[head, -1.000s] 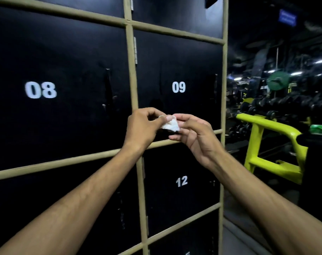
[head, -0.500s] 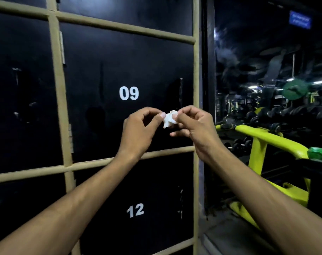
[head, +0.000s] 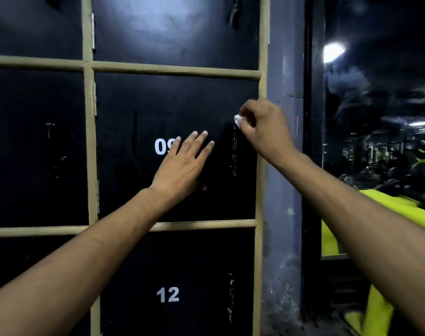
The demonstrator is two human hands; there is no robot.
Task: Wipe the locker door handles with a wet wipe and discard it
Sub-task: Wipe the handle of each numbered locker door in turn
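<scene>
Black locker door 09 (head: 138,190) fills the middle of the view, set in a tan frame. Its thin dark vertical handle (head: 233,154) runs down the door's right side. My right hand (head: 264,127) pinches a small crumpled white wet wipe (head: 237,119) and presses it against the top of that handle. My left hand (head: 184,163) lies flat on the door with fingers spread, partly covering the number 09.
Locker 12 (head: 167,294) sits below with its own handle (head: 230,299); locker 08 (head: 36,146) is to the left. A grey-blue pillar (head: 283,190) borders the lockers on the right. Yellow gym equipment (head: 388,209) and dumbbell racks lie beyond, at the right.
The hands parted: my right hand carried the wipe up to locker 09's handle, and my left hand let go and flattened on the door. The view moved closer and to the right.
</scene>
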